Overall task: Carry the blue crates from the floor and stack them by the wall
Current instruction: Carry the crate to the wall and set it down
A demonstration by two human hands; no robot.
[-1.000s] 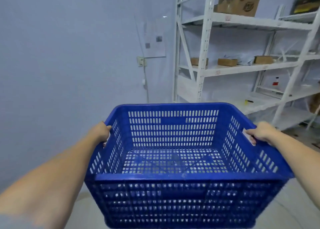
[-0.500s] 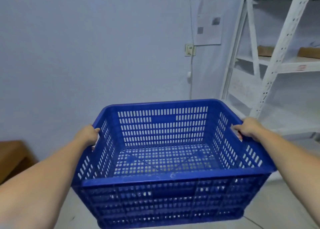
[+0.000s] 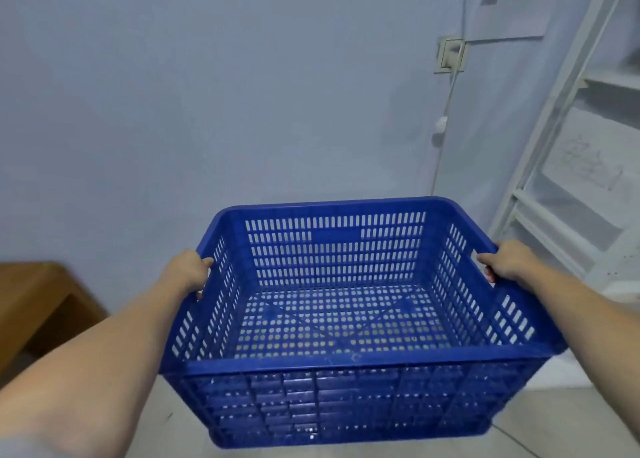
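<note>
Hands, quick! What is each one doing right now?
Left hand: closed on the blue crate, left side.
Right hand: closed on the crate's right handle slot.

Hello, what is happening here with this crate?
A person is carrying an empty blue crate in the air, the left hand on one side rim and the right hand on the other. They face a bare wall, with a white shelf to the right. The crate is not set down yet.
</note>
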